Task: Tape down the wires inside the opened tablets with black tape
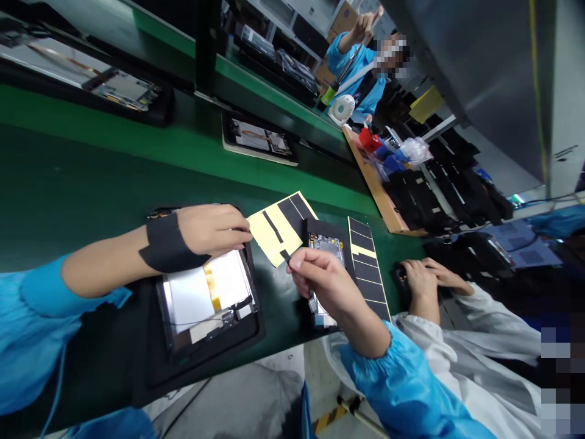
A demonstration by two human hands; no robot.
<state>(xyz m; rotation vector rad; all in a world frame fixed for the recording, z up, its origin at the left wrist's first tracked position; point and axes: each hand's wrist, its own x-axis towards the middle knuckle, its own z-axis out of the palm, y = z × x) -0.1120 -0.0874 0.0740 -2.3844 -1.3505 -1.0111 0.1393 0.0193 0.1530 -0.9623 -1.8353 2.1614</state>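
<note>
My left hand [214,228], with a black band around its wrist, lies over the upper part of an opened tablet [189,299] showing white battery cells and yellow tape. Its fingers are stretched out near the edge of a yellow sheet [286,228]. Pinched between thumb and fingers of my right hand [320,274] is a small black strip [285,255], at the sheet's lower corner. More black pieces stick to that sheet. Below my right hand sits a smaller opened device [325,245], partly hidden by it.
A second sheet of black pieces [368,268] lies right of the device. Further opened devices [260,139] rest on the raised green shelf. A co-worker's hands [423,280] work at the right. Another person in blue [356,61] is across the bench, near a small fan [342,110].
</note>
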